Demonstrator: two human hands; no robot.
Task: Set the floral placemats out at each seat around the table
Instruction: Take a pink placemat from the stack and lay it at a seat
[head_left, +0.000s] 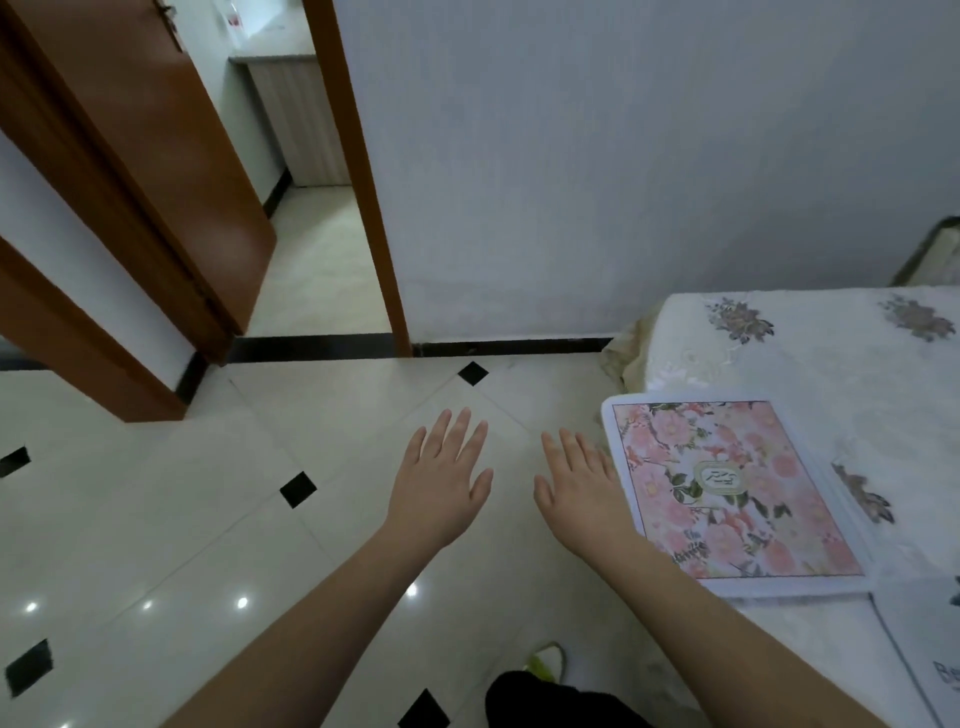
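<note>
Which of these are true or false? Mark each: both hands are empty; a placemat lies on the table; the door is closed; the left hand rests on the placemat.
1. Both hands are empty. True: the left hand and right hand hold nothing, fingers spread.
2. A floral placemat lies on the table. True.
3. The door is closed. False: it stands open.
4. The left hand rests on the placemat. False: it is over the floor.

Soft, even indoor light was seen; small glare spots were reflected on the glossy floor (156, 545), and edges were bowed by wide-angle distortion.
</note>
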